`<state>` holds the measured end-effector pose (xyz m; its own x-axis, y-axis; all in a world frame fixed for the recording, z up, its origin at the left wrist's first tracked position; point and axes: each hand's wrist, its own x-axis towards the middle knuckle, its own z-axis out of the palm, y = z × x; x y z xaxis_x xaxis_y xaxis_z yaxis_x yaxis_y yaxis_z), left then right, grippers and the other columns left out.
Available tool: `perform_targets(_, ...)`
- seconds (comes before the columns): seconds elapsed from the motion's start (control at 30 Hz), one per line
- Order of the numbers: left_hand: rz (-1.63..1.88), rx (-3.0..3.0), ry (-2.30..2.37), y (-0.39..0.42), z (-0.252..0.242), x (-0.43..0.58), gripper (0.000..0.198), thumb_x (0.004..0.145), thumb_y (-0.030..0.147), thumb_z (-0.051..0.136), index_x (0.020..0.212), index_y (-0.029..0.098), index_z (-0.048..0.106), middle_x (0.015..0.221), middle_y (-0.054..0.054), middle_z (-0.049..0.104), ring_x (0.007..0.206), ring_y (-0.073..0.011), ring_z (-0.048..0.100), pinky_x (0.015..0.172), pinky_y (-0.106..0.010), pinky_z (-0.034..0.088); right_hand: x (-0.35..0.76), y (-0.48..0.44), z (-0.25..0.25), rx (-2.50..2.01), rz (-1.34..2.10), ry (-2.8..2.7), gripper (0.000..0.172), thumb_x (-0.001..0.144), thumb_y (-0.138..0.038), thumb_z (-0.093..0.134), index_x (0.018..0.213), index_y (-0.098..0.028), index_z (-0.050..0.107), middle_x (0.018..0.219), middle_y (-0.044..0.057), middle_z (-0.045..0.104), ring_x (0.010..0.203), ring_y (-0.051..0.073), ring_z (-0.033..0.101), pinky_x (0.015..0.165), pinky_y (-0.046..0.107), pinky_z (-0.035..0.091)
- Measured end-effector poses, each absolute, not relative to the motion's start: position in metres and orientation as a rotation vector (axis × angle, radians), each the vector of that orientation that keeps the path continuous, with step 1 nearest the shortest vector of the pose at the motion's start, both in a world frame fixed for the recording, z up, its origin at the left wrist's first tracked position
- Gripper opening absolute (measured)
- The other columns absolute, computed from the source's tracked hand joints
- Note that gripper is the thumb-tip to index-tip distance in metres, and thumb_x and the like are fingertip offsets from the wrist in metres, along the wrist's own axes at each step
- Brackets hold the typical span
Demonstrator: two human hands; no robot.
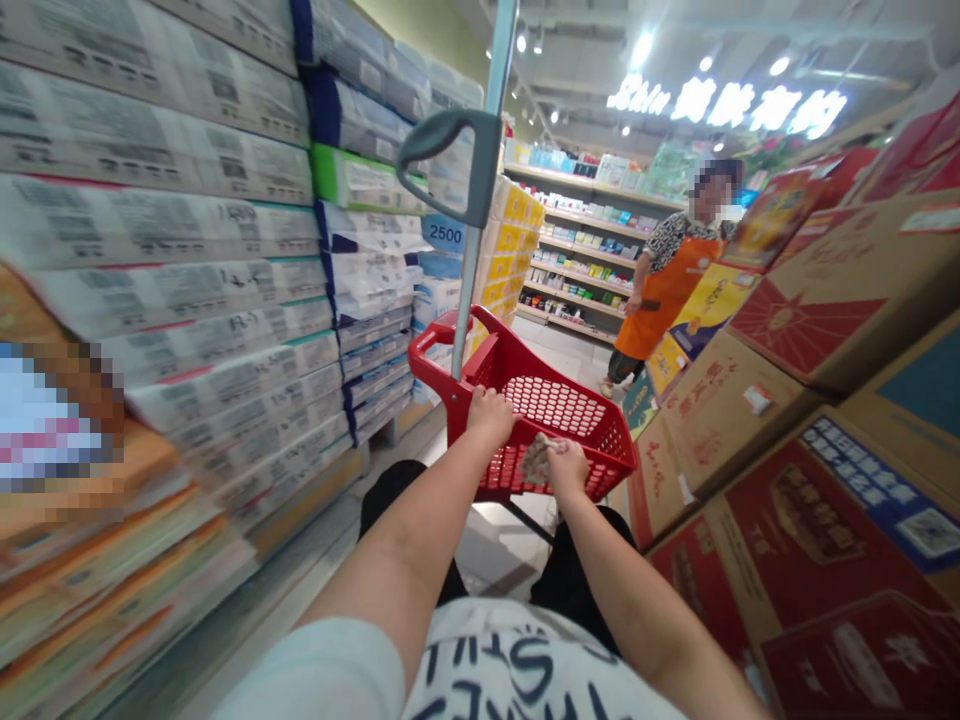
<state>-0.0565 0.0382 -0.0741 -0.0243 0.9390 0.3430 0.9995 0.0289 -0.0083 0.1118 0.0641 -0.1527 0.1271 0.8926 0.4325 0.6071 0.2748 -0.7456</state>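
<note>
A red plastic shopping trolley basket with a mesh wall stands in front of me. My left hand grips its near rim. My right hand sits just beside the left, over the rim, and holds a crumpled beige cloth or tissue, whose exact material is hard to tell. A metal pole with a grey plastic handle rises from the basket's left corner. My arms reach forward from a white printed T-shirt.
Tall stacks of wrapped paper packs line the aisle on the left, and large red-and-tan cardboard cartons line the right. Ahead, a person in an orange apron stands by a store shelving unit.
</note>
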Motion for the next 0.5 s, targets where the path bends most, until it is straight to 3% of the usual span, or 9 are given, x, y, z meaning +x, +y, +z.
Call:
perform_targets(0.13, -0.350, -1.991, -2.080, 0.038, -0.073, -0.056, 0.036, 0.088, 0.047, 0.043, 0.095, 0.022, 0.068, 0.100, -0.010, 0.064, 0.100, -0.0264, 0.046, 0.097, -0.043, 0.017, 0.107, 0.064, -0.149, -1.270, 0.330, -1.764, 0.023, 0.071, -0.023, 0.049, 0.087, -0.018, 0.065, 0.091, 0.007, 0.060, 0.078, 0.018, 0.056, 0.076, 0.030, 0.045)
perform_targets(0.5, -0.360, -2.017, -2.076, 0.037, -0.074, -0.056, 0.037, 0.088, 0.046, 0.042, 0.095, 0.020, 0.068, 0.100, -0.011, 0.064, 0.101, -0.0277, 0.047, 0.096, -0.043, 0.018, 0.093, 0.056, -0.150, -1.061, 0.297, -2.057, 0.036, 0.070, -0.010, 0.049, 0.099, -0.021, 0.067, 0.101, 0.007, 0.061, 0.094, 0.019, 0.058, 0.087, 0.031, 0.046)
